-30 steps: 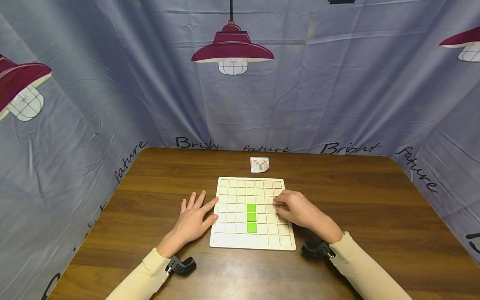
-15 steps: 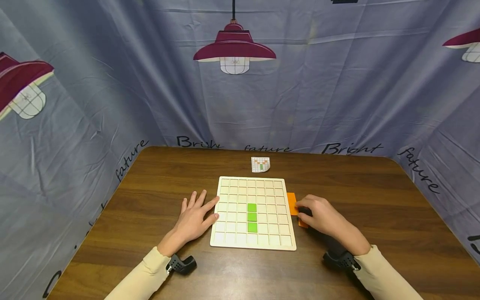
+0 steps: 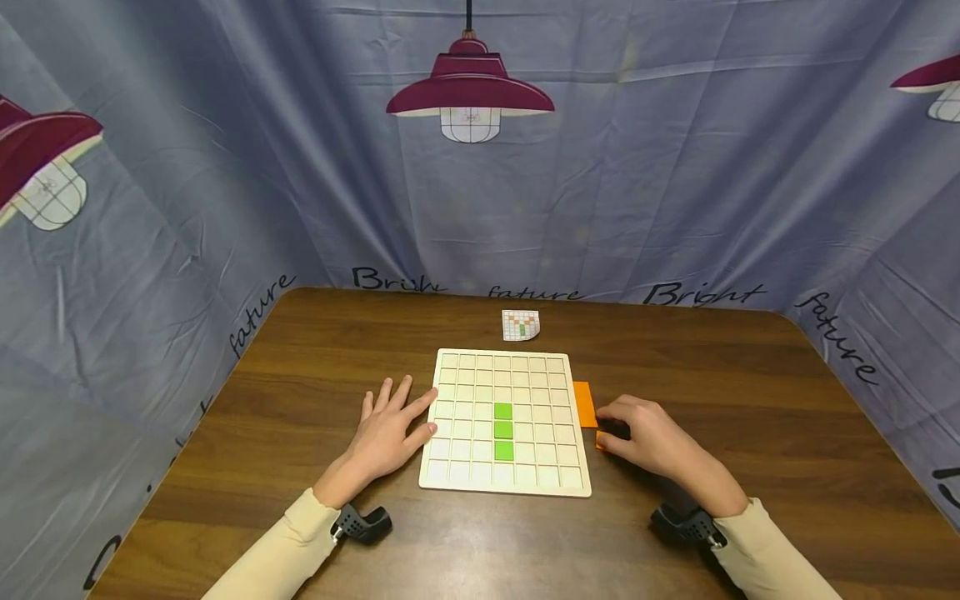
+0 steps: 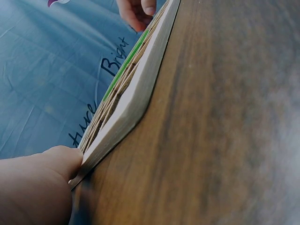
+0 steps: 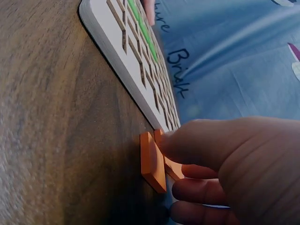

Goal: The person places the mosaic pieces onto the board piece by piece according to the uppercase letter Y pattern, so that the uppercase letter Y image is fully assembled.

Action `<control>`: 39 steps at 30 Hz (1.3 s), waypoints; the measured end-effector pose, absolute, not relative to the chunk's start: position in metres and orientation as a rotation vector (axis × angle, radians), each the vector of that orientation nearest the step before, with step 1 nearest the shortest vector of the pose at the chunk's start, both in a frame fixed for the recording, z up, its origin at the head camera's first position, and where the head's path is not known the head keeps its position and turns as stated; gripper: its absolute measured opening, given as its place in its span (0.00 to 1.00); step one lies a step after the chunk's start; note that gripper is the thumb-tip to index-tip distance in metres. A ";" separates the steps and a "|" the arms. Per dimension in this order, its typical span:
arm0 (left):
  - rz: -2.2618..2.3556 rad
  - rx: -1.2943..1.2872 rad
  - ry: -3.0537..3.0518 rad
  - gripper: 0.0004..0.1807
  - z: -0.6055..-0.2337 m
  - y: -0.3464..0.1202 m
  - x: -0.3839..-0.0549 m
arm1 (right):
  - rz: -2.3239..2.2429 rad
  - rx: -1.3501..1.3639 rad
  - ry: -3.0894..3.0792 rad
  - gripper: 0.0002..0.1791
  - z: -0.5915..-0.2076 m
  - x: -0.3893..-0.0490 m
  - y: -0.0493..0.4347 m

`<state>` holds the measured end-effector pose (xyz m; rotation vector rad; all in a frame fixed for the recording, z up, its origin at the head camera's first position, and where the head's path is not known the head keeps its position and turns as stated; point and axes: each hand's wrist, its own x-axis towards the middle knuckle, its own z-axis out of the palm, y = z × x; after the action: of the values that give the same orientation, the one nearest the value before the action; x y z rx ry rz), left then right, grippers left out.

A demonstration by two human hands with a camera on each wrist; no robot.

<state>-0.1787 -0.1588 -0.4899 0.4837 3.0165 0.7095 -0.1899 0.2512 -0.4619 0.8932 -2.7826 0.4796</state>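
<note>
Backdrop: blue-grey cloth; the printed left lamp is cut by the frame edge.
Left sleeve: cream, cut off at the lower edge.
Left hand: fingers spread, palm down; forefinger and thumb at the near-left edge of the grid board. In the left wrist view, its forefinger is hidden.
Grid board: flat on the table between the hands; seven compartments by seven. Both wrist views show it obliquely and cut off.
Green tiles: three, middle column, fourth to sixth rows from the far edge; a thin band in the wrist views.
Paper card: beyond the board, one corner curled; orange and green marks too small to read reliably.
Orange strip: just beside the board's right edge; one piece or several, cannot tell.
Small orange tile: nearer the person, mostly hidden by the right thumb.
Right hand: fingers bent, thumb at the orange pieces; forefinger tip hidden in the right wrist view. Pinching or merely touching: cannot tell.
Right lamp: printed, cut off.
</note>
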 end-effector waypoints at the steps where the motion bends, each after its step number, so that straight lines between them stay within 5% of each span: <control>1: 0.709 0.483 3.015 0.31 -0.490 -0.159 -0.179 | 0.478 0.901 -2.776 0.16 -0.462 -0.190 0.251; 39: 0.716 0.483 3.049 0.30 -0.491 -0.158 -0.178 | 0.521 1.008 -2.825 0.14 -0.459 -0.187 0.251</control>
<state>-0.1779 -0.1583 -0.4907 0.4833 3.0489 0.7161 -0.1868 0.2512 -0.4587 1.0079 -2.8251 0.5213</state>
